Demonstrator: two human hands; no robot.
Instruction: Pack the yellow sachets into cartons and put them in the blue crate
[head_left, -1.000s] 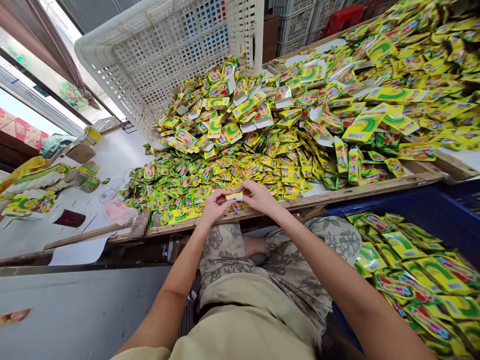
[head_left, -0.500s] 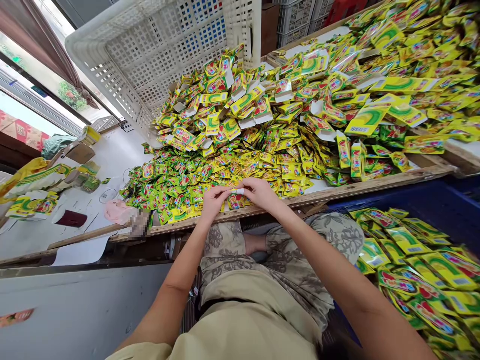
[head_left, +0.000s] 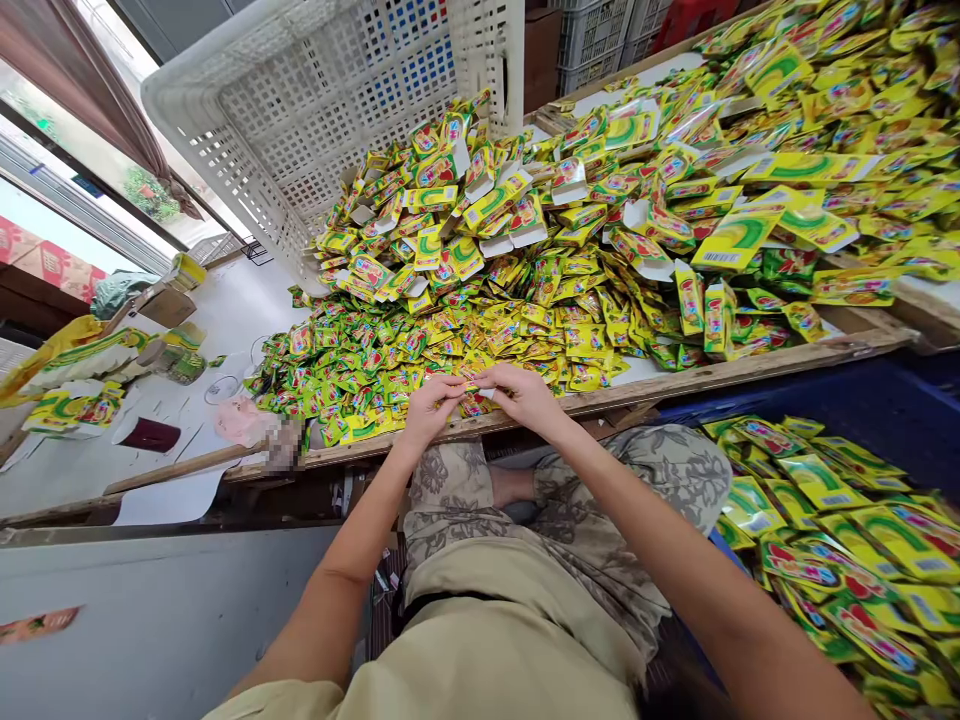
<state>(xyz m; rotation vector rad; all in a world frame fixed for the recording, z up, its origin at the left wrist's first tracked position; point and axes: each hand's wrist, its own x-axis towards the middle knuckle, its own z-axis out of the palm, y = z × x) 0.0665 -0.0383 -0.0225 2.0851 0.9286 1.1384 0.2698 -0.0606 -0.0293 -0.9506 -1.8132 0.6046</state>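
Carton [head_left: 487,392] sits between your left hand [head_left: 431,410] and right hand [head_left: 525,398], fingers of both clamped on it, over the worktop [head_left: 637,374] near its front edge. Should be light, thin card, easily creased; pinch the ends gently.

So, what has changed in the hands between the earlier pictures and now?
The grip has shifted on the small pack: its white part, wider in view earlier, now shows only as a small piece by the right hand. The left hand also keeps its hold. The heap of packs and white crate stayed put.
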